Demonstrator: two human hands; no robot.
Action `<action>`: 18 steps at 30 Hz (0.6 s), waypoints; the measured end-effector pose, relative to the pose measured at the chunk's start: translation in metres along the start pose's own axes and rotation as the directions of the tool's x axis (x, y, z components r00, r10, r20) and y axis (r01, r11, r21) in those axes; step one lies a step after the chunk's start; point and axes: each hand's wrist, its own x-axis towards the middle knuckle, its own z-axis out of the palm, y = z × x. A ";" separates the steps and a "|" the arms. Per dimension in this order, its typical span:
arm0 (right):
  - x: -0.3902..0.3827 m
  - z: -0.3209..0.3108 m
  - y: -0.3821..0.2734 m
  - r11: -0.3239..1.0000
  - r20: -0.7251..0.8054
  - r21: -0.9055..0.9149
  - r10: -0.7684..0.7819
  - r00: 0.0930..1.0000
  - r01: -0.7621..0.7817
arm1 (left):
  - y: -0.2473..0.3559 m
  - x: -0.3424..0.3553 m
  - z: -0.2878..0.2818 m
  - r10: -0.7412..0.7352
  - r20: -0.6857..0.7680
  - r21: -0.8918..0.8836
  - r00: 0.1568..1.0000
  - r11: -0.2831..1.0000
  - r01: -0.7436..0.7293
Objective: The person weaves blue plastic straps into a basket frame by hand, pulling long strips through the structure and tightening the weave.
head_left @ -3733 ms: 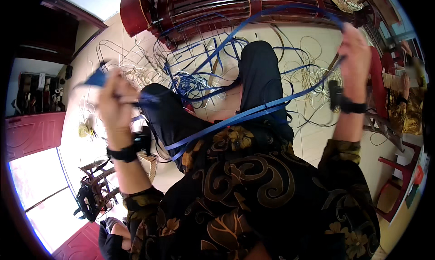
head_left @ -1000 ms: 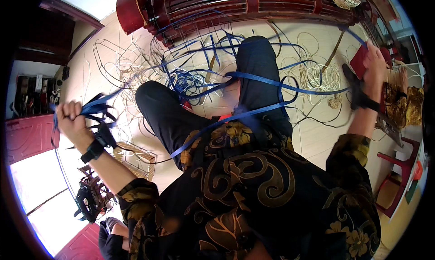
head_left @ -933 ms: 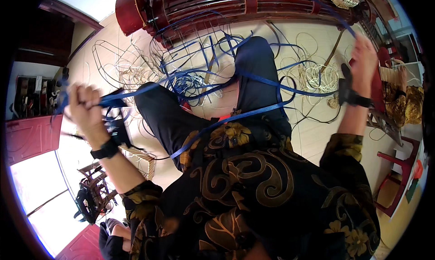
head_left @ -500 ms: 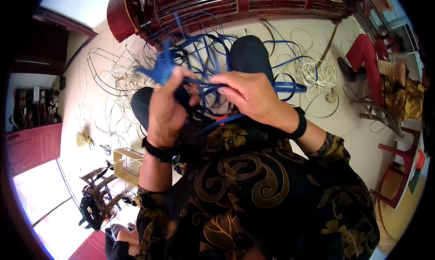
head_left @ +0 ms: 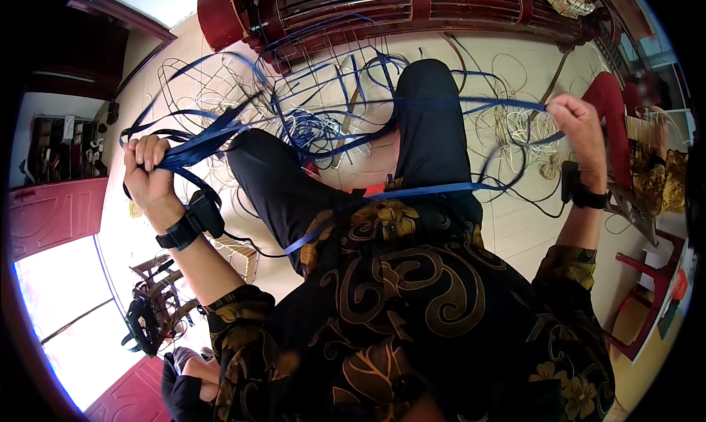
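Note:
My left hand (head_left: 149, 164), out at the left, is closed around a bundle of flat blue strips (head_left: 202, 144), whose loops fan out toward my knee. Far to the right, my right hand (head_left: 577, 124) pinches a single blue strip (head_left: 507, 103) that runs back across my knees toward the left. Part of that strip hangs in a loop below the right hand. Another blue strip (head_left: 434, 189) lies over my lap. Between my knees, a tangle of blue strips (head_left: 312, 131) rests low down.
A dark red wooden bench (head_left: 353, 10) stands ahead. Pale coiled strands (head_left: 515, 124) lie on the floor at right, and a wire-like frame (head_left: 198, 83) with loose strands at left. Another person's red-trousered leg (head_left: 607, 113) is at right; a person (head_left: 193, 381) sits at lower left.
My hands have moved from close together above my knees to wide apart. The right hand has drawn a blue strip out to the right; the left carries the bundle leftward.

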 end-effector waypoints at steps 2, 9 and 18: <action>0.004 -0.006 -0.010 0.993 -0.235 -0.110 0.014 0.972 -0.041 | -0.016 -0.002 0.017 -0.014 0.070 0.154 0.997 0.988 0.003; 0.041 0.075 -0.061 0.971 -0.633 0.173 -0.020 0.774 0.166 | -0.160 -0.038 0.098 -0.184 -0.090 0.552 0.979 0.809 0.203; 0.001 0.225 -0.116 0.692 -0.026 -0.056 -0.722 0.691 0.720 | -0.212 -0.063 0.101 -0.574 -0.035 0.433 0.818 0.729 0.530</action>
